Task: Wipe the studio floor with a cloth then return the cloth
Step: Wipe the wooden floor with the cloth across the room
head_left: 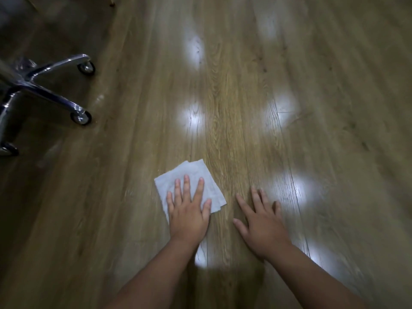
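Left hand [189, 210] flat, fingers spread, pressing folded white cloth [189, 186] onto wood-plank floor [245, 108]; nothing gripped. Right hand [260, 221] open, palm on bare floor just beside cloth. Cloth likely light, soft, limp; will slide under palm; pinch loose corner to lift.

Chrome office-chair base [24, 85] at left, castor wheels [81, 117] resting apart, wooden furniture leg [110, 0] top edge

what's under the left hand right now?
The left hand lies flat with spread fingers on a folded white cloth, which rests on the wood floor. The cloth's near-left part and the floor under it are covered.
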Demonstrator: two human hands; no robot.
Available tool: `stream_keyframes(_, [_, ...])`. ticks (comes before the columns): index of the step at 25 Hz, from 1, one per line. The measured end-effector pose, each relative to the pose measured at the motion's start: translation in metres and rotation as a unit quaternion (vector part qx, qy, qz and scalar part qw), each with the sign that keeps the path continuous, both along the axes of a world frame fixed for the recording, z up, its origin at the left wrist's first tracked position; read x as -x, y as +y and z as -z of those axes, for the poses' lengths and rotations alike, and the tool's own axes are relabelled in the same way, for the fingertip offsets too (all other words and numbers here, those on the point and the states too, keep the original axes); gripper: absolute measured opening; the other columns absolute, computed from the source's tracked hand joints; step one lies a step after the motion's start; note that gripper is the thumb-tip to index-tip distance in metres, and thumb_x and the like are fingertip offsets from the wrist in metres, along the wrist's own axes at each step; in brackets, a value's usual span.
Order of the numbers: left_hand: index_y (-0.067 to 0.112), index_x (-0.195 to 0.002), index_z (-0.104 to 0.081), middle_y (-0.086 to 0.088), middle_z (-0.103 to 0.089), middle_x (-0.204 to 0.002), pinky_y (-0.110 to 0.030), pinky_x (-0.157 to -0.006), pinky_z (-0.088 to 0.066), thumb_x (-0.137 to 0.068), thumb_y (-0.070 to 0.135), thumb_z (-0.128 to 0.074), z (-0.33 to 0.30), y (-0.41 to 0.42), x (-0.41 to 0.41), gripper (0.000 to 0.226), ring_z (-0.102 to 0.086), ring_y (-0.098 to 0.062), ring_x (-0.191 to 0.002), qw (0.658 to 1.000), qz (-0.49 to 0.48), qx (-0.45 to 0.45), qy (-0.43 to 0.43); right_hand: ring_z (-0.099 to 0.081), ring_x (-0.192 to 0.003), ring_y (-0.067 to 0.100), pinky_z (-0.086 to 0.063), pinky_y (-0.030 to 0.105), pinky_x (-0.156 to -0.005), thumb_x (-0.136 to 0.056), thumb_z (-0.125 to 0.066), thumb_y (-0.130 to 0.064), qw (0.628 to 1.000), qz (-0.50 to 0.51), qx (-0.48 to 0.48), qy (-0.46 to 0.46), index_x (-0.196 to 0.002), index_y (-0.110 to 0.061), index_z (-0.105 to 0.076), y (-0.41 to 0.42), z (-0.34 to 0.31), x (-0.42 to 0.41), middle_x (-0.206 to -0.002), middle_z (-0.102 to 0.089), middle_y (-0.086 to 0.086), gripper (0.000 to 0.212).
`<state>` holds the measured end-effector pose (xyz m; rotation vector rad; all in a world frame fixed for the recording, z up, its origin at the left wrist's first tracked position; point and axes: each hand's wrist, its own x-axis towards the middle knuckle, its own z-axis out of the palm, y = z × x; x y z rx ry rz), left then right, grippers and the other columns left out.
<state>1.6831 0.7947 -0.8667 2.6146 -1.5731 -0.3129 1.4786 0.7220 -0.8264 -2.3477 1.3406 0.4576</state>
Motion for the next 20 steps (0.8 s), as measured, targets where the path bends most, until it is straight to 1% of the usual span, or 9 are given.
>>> stream_keyframes(2, [0.04,-0.165,-0.011,-0.003,-0.001,-0.175,-0.054,-0.128,0.001,-0.105,0.061,-0.021,0.002,-0.015,-0.01,0.065,0.005,-0.028,-0.161,1.0,0.005,0.001,-0.006,0.024,-0.158,0.029,0.002,0.065,-0.125,-0.1,-0.019,-0.074,1.0,-0.013,0.01,0.007,-0.163,-0.046,0.009,-0.022,0.001,-0.003,-0.172,0.024,0.005,0.074])
stream_keyframes(5, [0.043,-0.165,-0.009,-0.002,0.001,-0.175,-0.055,-0.128,0.0,-0.103,0.063,-0.019,0.003,-0.042,-0.033,0.065,0.006,-0.028,-0.161,0.999,0.035,-0.001,-0.01,0.024,-0.158,0.03,0.0,0.07,-0.123,-0.098,-0.021,-0.077,1.0,-0.021,0.022,-0.002,-0.162,-0.048,0.009,-0.055,0.005,-0.013,-0.172,0.026,0.006,0.076])
stream_keyframes(9, [0.045,-0.164,-0.011,0.0,0.0,-0.175,-0.055,-0.128,-0.001,-0.101,0.066,-0.018,0.007,-0.075,-0.06,0.067,0.006,-0.026,-0.161,0.998,0.064,-0.002,-0.015,0.023,-0.158,0.032,0.002,0.076,-0.119,-0.093,-0.018,-0.085,0.997,-0.033,0.063,-0.019,-0.16,-0.054,0.01,-0.102,0.018,-0.034,-0.172,0.023,0.005,0.079])
stream_keyframes(13, [0.044,-0.164,-0.015,0.002,-0.003,-0.175,-0.055,-0.128,-0.002,-0.103,0.066,-0.021,0.007,-0.079,-0.067,0.065,0.005,-0.023,-0.161,0.997,0.079,0.012,-0.02,0.023,-0.157,0.037,0.004,0.081,-0.115,-0.086,-0.01,-0.094,0.996,0.021,0.083,-0.02,-0.156,-0.059,0.015,-0.14,0.026,-0.039,-0.172,0.024,0.003,0.082])
stream_keyframes(17, [0.042,-0.164,-0.017,0.001,-0.008,-0.175,-0.057,-0.128,-0.009,-0.104,0.062,-0.028,0.003,-0.078,-0.065,0.064,0.002,-0.022,-0.162,0.997,0.076,0.023,-0.021,0.023,-0.156,0.043,-0.001,0.083,-0.113,-0.088,-0.005,-0.092,0.994,0.006,0.105,-0.013,-0.157,-0.054,0.02,-0.138,0.025,-0.037,-0.171,0.025,0.009,0.083])
stream_keyframes(20, [0.038,-0.164,-0.023,0.002,-0.011,-0.175,-0.056,-0.127,-0.012,-0.103,0.059,-0.035,0.002,-0.074,-0.065,0.065,-0.001,-0.02,-0.162,0.997,0.069,0.038,-0.002,0.02,-0.156,0.046,-0.001,0.084,-0.112,-0.09,-0.006,-0.09,0.995,0.001,0.097,-0.011,-0.159,-0.051,0.017,-0.139,0.027,-0.038,-0.171,0.023,0.012,0.083])
